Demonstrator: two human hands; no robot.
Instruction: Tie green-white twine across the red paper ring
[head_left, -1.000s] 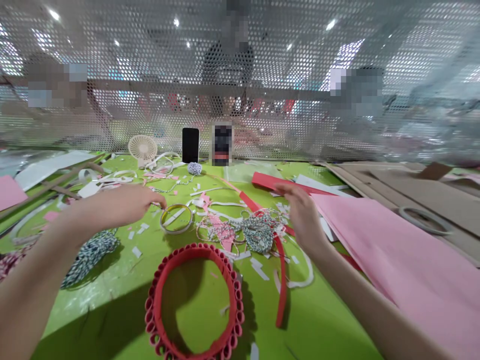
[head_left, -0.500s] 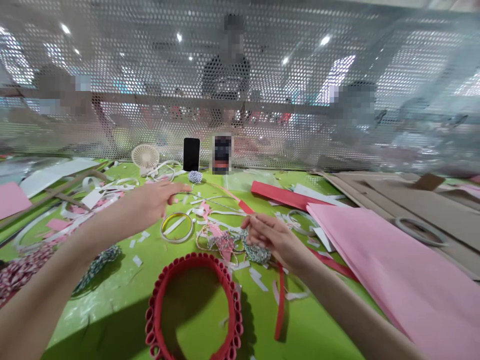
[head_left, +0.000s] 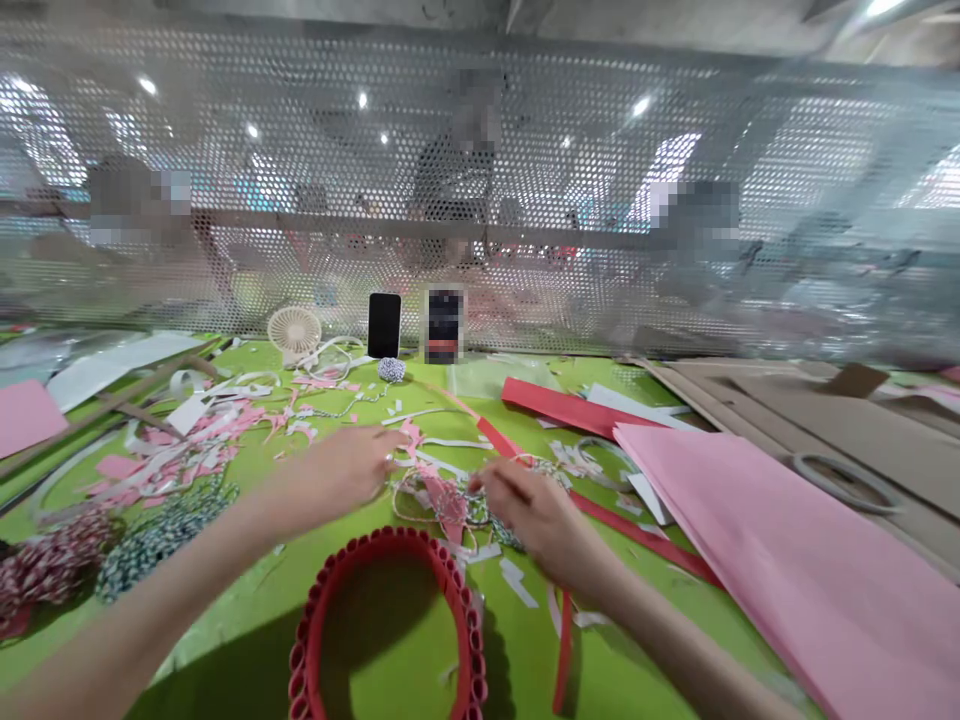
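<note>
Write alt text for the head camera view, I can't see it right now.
The left hand and right hand reach into a tangle of twine and pink paper scraps on a green table, near a red scalloped paper ring.

Bright overhead light; glare on the perforated metal screen (head_left: 480,170); dark shadow on the green tabletop (head_left: 225,650); warped edges

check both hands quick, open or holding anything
Left hand: loosely open, beside the twine tangle, nothing visibly held.
Right hand: fingers curled at the twine tangle, cannot tell if holding.
</note>
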